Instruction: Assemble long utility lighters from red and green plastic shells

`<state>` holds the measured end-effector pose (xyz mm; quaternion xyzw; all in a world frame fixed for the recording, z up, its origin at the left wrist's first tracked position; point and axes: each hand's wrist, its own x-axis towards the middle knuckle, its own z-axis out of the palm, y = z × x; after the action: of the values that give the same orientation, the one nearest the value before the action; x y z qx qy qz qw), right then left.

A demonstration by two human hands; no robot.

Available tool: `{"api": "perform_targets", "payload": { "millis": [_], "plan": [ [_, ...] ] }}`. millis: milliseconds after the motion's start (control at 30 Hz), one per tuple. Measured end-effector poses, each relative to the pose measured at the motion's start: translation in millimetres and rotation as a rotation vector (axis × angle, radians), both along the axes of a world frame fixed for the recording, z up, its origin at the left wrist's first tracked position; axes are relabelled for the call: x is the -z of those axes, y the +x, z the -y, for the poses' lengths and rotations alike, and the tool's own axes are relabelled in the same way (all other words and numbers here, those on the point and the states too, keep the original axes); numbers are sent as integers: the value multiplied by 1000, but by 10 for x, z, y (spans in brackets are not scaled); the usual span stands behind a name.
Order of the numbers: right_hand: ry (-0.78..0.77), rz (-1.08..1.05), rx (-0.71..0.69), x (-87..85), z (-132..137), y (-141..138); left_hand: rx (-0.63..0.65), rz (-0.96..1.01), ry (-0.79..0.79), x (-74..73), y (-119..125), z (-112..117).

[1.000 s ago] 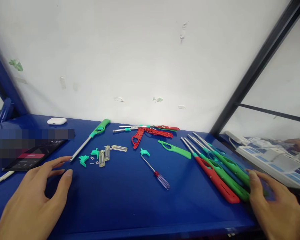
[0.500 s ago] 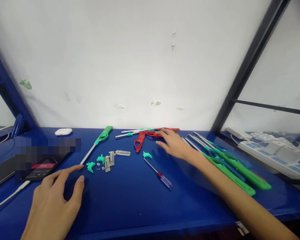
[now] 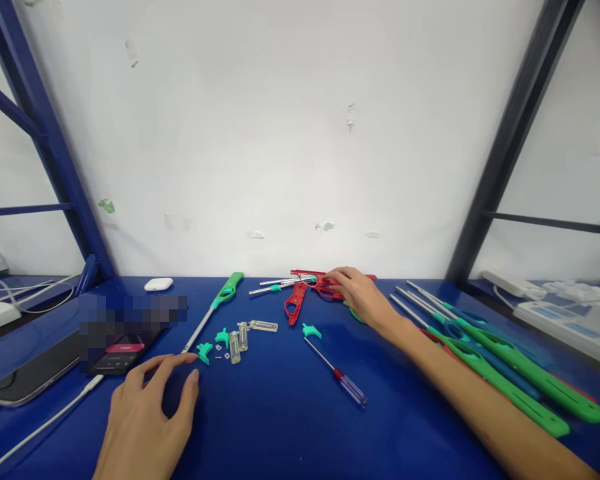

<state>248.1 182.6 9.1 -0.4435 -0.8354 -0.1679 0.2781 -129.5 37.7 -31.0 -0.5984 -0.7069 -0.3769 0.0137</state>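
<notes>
My left hand (image 3: pixel 153 407) rests open, thumb and fingers apart, its index fingertip near a teal trigger piece (image 3: pixel 204 353) and the metal tube of an assembled green lighter (image 3: pixel 227 290). My right hand (image 3: pixel 363 297) reaches to the back of the table, its bent fingers closed on a red lighter casing half (image 3: pixel 325 289); they partly hide it. Another red casing half (image 3: pixel 295 303) lies just left, beside metal lighter tubes (image 3: pixel 267 289). Clear fuel tanks (image 3: pixel 263 326) and tiny parts lie between the hands. A screwdriver (image 3: pixel 349 387) lies near another teal trigger (image 3: pixel 311 331).
Several green and blue long lighters (image 3: pixel 505 380) lie under and beside my right forearm. A phone (image 3: pixel 125 350) with a white cable (image 3: pixel 55 417) and a white earbud case (image 3: pixel 159 285) are at left. Power strips (image 3: pixel 570 327) stand at right, beyond a dark post (image 3: pixel 510 147).
The view has shifted, so the table appears lower and further right. My right hand's fingers have closed down onto the red casing, which shows further left. My left hand stays open.
</notes>
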Motion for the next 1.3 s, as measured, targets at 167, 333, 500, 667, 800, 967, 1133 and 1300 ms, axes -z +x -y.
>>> {"api": "perform_targets", "payload": {
  "millis": [167,333,500,667,800,967,1133,1300],
  "plan": [
    [106,-3,-120,-105,194,-127,-24,2,-11,-6,36,17],
    [139,28,-226,-112,338,-279,7,-32,3,7,73,35],
    [160,51,-333,-158,452,-449,55,-28,105,-41,123,87],
    [103,87,-465,-165,706,-670,169,317,58,-208,168,154],
    [-10,149,-601,-102,921,-823,299,457,-49,-287,155,177],
    [-118,189,-642,-50,1017,-901,383,358,-227,-346,167,174],
    [-187,175,-627,-41,990,-906,397,354,-284,-345,182,167],
    [-167,159,-576,-90,989,-900,405,413,-337,-281,194,157]
  ]
}}
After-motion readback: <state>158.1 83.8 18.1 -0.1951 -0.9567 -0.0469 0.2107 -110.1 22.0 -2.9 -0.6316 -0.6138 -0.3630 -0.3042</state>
